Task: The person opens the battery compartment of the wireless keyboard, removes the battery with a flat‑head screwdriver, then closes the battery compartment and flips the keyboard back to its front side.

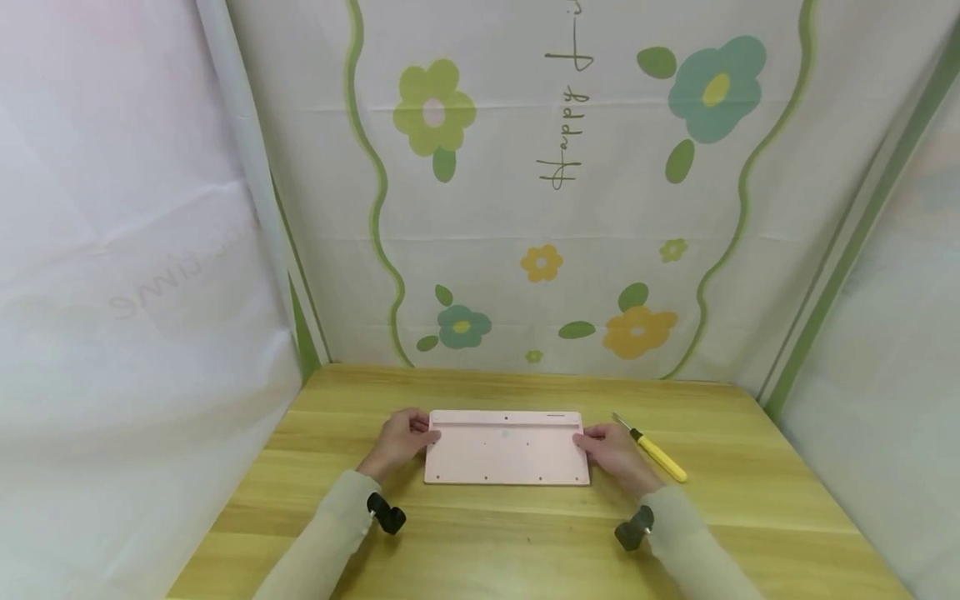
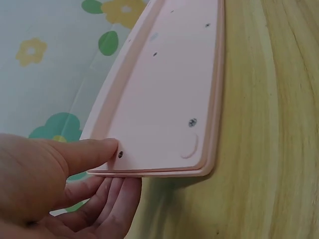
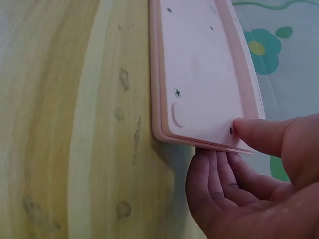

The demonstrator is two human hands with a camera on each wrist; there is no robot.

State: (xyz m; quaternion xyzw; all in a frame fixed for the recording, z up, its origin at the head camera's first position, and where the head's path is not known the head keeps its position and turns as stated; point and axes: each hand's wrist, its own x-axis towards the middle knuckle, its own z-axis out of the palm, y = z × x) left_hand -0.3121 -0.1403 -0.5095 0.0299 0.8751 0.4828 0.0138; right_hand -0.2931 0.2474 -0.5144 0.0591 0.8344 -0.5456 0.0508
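A pink keyboard (image 1: pixel 507 457) is held with its underside up, small dark screws dotted over it and a raised strip along its far edge. At its left end my left hand (image 1: pixel 402 439) grips it, thumb on the upper face and fingers beneath, as the left wrist view shows. My right hand (image 1: pixel 613 452) pinches the opposite end the same way, its thumb (image 3: pixel 259 133) beside a screw. The keys side faces down, out of sight. Just right of my right hand lies a screwdriver (image 1: pixel 660 454) with a yellow and black handle.
The wooden table (image 1: pixel 480 550) runs under both forearms. A white curtain (image 1: pixel 487 208) with printed flowers hangs behind its far edge, and more white cloth (image 1: pixel 135 333) hangs on the left and right. Black wrist mounts (image 1: pixel 387 513) sit on both sleeves.
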